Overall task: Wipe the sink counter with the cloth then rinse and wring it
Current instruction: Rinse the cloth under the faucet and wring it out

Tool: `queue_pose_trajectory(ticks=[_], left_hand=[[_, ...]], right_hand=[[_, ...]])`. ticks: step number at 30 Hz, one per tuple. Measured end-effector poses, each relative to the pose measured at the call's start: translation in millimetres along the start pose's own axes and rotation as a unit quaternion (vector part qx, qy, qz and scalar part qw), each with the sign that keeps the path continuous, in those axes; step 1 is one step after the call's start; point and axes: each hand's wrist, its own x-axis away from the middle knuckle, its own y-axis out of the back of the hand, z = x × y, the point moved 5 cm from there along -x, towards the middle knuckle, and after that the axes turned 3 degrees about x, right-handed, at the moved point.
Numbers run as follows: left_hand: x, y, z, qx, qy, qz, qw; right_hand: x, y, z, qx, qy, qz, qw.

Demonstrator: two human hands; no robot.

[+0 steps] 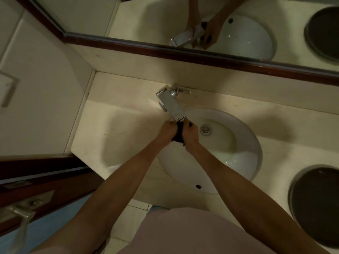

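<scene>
A small dark cloth (178,133) is bunched between both my hands, just under the spout of the chrome faucet (171,105). My left hand (167,131) grips its left side and my right hand (190,135) grips its right side. Both are held over the left part of the white sink basin (244,153). The beige sink counter (117,129) spreads around the basin. Whether water is running I cannot tell.
A dark round bin opening (315,204) is set in the counter at the right. A wood-framed mirror (201,52) runs along the back wall. At lower left stands a dark door with a metal handle (20,213). The drain (205,129) lies right of my hands.
</scene>
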Motion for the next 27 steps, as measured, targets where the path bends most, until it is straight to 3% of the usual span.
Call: queue_pose_trajectory(ticks=[3,5,9,11,13,16,18,19,21,24,27], left_hand=[[-5.3,8.9,7.5,-0.009,-0.011,-0.008,1.000],[1.4,5.9,5.8,-0.038,-0.028,0.004,0.999],[8.5,9.0,-4.0,-0.018,-0.108,-0.044,0.993],[11.9,9.1,-0.5,-0.009,-0.135,-0.081,0.987],[19.6,3.0,0.1,-0.078,-0.181,-0.073,0.978],[27.5,-14.4,-9.3,-0.215,-0.273,0.107,0.932],[40.8,-12.2,-18.8,-0.317,-0.265,0.215,0.885],[47.2,-5.8,-26.8,-0.371,-0.242,0.225,0.868],[58.7,8.6,-57.5,-0.418,-0.265,0.149,0.856],[71.9,15.3,-117.3,-0.390,-0.389,-0.028,0.834],[53.1,3.7,-142.7,-0.462,-0.422,-0.057,0.778]], right_hand=[[6.7,-5.1,-5.4,0.023,0.018,0.040,0.999],[-9.3,10.0,-15.8,0.031,0.015,0.022,0.999],[-28.0,26.1,-34.2,-0.020,-0.092,0.002,0.996],[-24.8,16.0,-35.1,-0.091,-0.160,0.068,0.981],[-14.9,4.4,-29.3,-0.175,-0.219,0.151,0.948],[-11.1,4.2,-23.9,-0.284,-0.228,0.195,0.911],[-12.2,5.3,-20.7,-0.279,-0.215,0.204,0.913],[-14.4,4.9,-18.9,-0.269,-0.209,0.199,0.919],[-17.0,3.8,-12.7,-0.233,-0.181,0.195,0.935],[-10.2,-0.1,-3.8,-0.194,-0.170,0.194,0.946],[-7.4,-8.1,-4.0,-0.174,-0.182,0.201,0.947]])
